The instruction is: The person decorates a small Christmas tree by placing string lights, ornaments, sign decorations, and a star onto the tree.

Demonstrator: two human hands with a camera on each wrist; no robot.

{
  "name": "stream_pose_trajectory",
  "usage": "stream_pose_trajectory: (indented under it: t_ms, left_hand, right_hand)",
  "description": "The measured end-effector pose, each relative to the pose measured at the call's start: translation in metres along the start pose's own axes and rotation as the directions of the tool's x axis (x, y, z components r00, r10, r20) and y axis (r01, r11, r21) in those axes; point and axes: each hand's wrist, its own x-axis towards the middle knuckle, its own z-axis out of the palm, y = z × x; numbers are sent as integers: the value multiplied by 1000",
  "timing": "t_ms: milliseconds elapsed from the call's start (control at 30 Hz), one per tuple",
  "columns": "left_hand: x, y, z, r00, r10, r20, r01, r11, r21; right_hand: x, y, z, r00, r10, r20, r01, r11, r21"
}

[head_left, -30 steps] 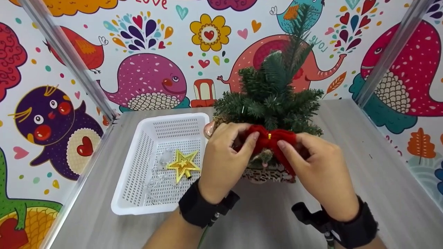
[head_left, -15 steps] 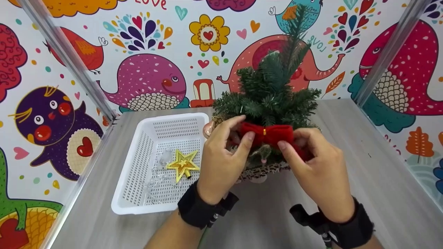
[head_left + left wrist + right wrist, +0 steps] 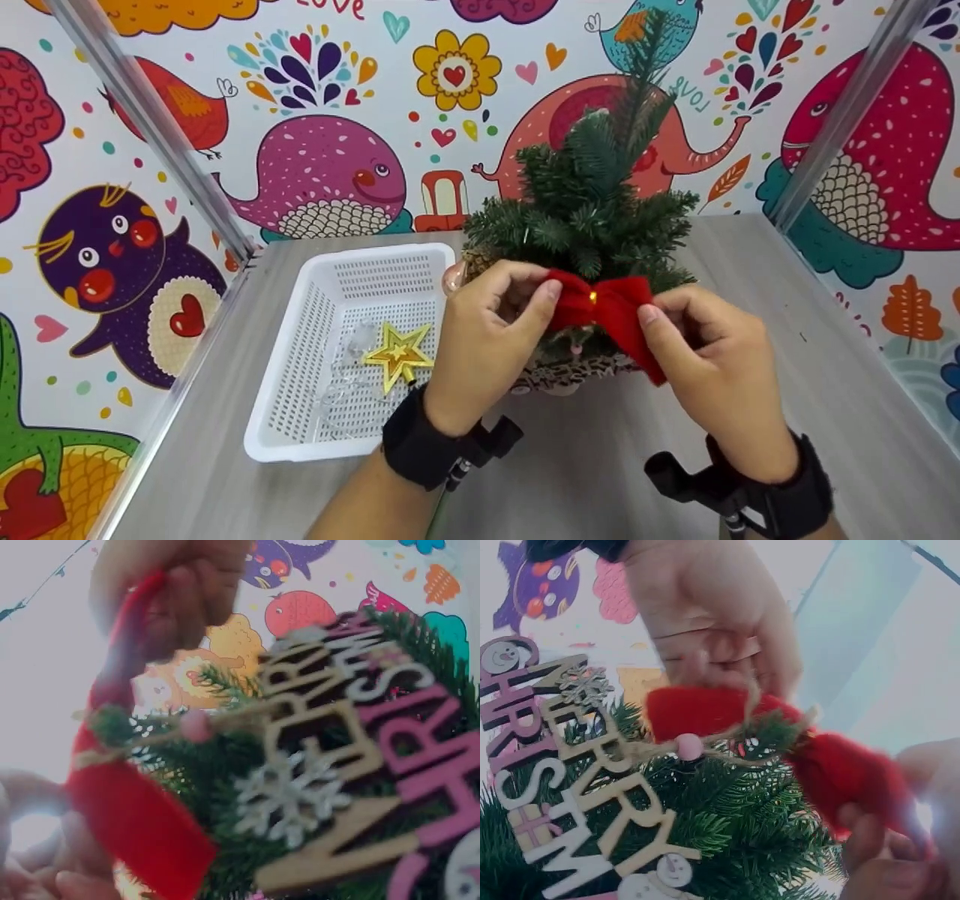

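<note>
In the head view both hands hold a red velvet bow (image 3: 619,304) with a gold tie at its middle. My left hand (image 3: 487,345) pinches its left loop between thumb and fingers. My right hand (image 3: 720,382) pinches its right side, where a tail hangs down. Behind the bow stands a small artificial Christmas tree (image 3: 585,225). In the left wrist view a wooden "Merry Christmas" sign (image 3: 337,866) with a silver snowflake (image 3: 289,795) hangs by twine close to the bow. The right wrist view shows a pink bead (image 3: 689,746) on that twine.
A white perforated plastic basket (image 3: 274,412) stands left of the tree. In it lie a gold star tree topper (image 3: 397,354) and a clear, tangled item (image 3: 341,390). A pinkish bauble (image 3: 454,277) sits at the tree's left. Printed panels enclose the grey table (image 3: 570,465).
Over the last second the right hand has shifted right and slightly down, drawing the bow's right side out, so it now tilts down to the right. The left hand still pinches the left loop.
</note>
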Motion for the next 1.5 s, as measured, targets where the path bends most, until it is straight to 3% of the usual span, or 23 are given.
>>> stream_pose_trajectory:
  t_ms: [100, 167, 267, 333, 600, 800, 900, 1000, 1100, 1233, 1367, 1500]
  left_hand:
    - [3, 0, -1, 1000, -25, 9, 24, 996, 82]
    - [4, -1, 0, 1000, 2, -17, 0, 991, 134]
    - [5, -5, 2, 998, 51, -42, -44, 986, 162]
    - [5, -7, 3, 997, 59, -49, -50, 984, 169]
    - [0, -14, 3, 998, 35, -60, -27, 993, 115]
    - [-6, -16, -6, 989, 98, -107, -86, 990, 115]
    - [-11, -19, -18, 983, 121, -142, -100, 984, 147]
    - [-16, -27, -35, 980, 98, -171, -62, 978, 201]
    - [-22, -43, -55, 976, 32, -214, 26, 965, 262]
    - [-24, -68, -78, 959, -79, -273, 168, 932, 322]
    - [-13, -93, -92, 949, -172, -264, 266, 888, 375]
    - [15, -119, -101, 946, -273, -176, 325, 819, 474]
  right_hand:
    - [2, -1, 2, 999, 19, 36, -18, 999, -31]
    - [3, 0, 6, 999, -45, 1, 45, 997, -62]
    - [4, 6, 12, 981, -183, -69, 173, 977, -125]
    - [3, 9, 14, 974, -217, -70, 203, 965, -163]
    - [0, 16, 10, 981, -192, -6, 187, 961, -203]
    - [0, 21, -2, 984, -158, -76, 152, 985, -86]
    - [3, 35, -14, 984, -83, -158, 82, 997, -15]
    - [8, 61, -28, 971, 94, -222, -95, 995, 8]
    - [13, 101, -41, 925, 309, -222, -312, 950, 19]
    - [15, 165, -44, 858, 503, -103, -505, 863, 10]
    - [8, 210, -28, 821, 571, 25, -568, 820, -71]
    - [-2, 229, -7, 833, 547, 86, -535, 835, -128]
